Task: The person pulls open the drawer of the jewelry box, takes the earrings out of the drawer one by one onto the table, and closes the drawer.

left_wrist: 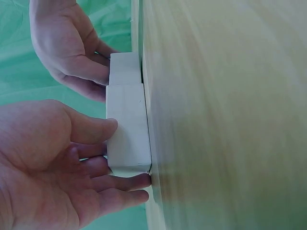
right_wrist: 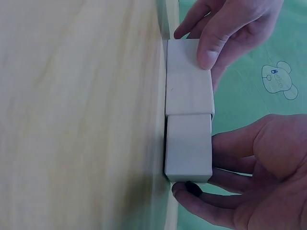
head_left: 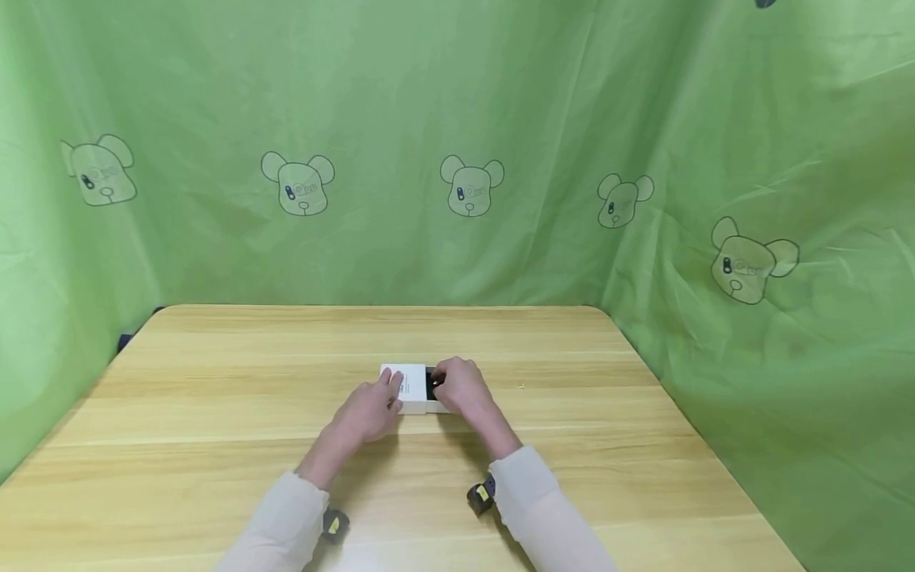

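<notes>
A white box (head_left: 412,381) with dark print on its top lies at the middle of the table, its inner tray (right_wrist: 188,143) standing partly out of the sleeve to the right. My left hand (head_left: 368,411) holds the sleeve, thumb on the near side and fingers over the top and left end. My right hand (head_left: 463,385) curls over the pulled-out tray, thumb at its open top and fingers at its outer end. Dark material (head_left: 430,388) shows inside the tray. A small black piece (right_wrist: 193,188) sits by the right fingers at the tray's end; I cannot tell whether they hold it.
The box rests on a pale wood table (head_left: 214,445). A tiny light scrap (head_left: 522,386) lies to the right of the right hand. Green cloth (head_left: 386,87) with bear-head prints hangs behind and along the sides. Black wrist devices (head_left: 480,496) sit at both cuffs.
</notes>
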Tool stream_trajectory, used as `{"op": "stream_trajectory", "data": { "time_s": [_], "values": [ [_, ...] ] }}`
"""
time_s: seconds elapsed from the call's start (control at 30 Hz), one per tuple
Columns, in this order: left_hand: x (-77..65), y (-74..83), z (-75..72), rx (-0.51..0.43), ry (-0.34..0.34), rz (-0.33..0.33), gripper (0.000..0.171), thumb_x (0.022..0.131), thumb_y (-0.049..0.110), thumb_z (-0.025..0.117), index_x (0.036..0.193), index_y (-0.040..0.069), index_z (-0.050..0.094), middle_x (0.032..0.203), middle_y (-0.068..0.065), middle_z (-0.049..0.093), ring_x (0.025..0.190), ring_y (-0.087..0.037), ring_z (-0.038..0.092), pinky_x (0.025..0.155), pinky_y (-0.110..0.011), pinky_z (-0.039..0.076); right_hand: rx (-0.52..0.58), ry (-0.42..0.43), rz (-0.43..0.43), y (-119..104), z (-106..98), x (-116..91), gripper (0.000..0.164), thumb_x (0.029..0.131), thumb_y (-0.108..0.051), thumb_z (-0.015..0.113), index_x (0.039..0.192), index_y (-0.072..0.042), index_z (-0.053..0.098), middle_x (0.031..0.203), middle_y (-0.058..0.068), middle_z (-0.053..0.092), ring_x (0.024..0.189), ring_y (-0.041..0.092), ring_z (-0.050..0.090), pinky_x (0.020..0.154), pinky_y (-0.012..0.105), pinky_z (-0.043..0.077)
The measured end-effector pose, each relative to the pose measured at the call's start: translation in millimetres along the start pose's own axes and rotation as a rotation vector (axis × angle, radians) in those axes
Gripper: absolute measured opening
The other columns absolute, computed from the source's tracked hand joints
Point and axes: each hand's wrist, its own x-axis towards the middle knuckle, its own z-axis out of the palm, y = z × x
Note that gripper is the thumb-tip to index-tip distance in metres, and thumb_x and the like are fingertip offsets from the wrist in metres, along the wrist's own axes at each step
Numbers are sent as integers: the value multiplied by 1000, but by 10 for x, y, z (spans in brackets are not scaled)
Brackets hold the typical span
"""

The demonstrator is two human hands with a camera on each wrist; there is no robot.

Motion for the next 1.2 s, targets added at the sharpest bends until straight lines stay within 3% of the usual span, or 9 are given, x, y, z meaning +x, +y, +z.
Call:
{"op": "stream_trajectory", "data": {
  "time_s": [0.33, 0.67, 1.0, 1.2],
  "values": [
    [-8, 5, 2, -7, -3, -2, 53, 104, 14, 54, 152, -3, 40, 159, -29, 34, 125, -49, 57, 103, -51, 50, 48, -8, 7, -10, -22, -30, 35, 77, 6, 68, 109, -4, 77, 113, 16, 74, 104, 31, 65, 86, 40, 57],
    [-2, 3, -1, 6, -14, -9, 53, 105, 16, 53, 153, -2, 39, 159, -28, 34, 131, -51, 51, 110, -54, 45, 72, 41, -17, 0, -23, -23, 30, 74, 9, 64, 96, -6, 78, 100, 13, 76, 91, 26, 64, 76, 34, 56],
    [1, 4, 1, -10, -19, -24, 54, 105, 16, 53, 154, -1, 38, 160, -27, 33, 135, -51, 47, 112, -55, 42, 110, 26, -2, 12, -23, -23, 26, 72, 12, 62, 84, -7, 75, 84, 7, 71, 78, 22, 59, 62, 27, 51],
    [5, 1, 2, 9, -17, -17, 53, 105, 16, 53, 154, -1, 39, 160, -27, 34, 134, -52, 47, 113, -57, 40, 106, 37, 5, 29, -8, -9, 26, 72, 13, 60, 77, -9, 74, 80, 5, 69, 77, 22, 58, 61, 27, 49]
  ]
}}
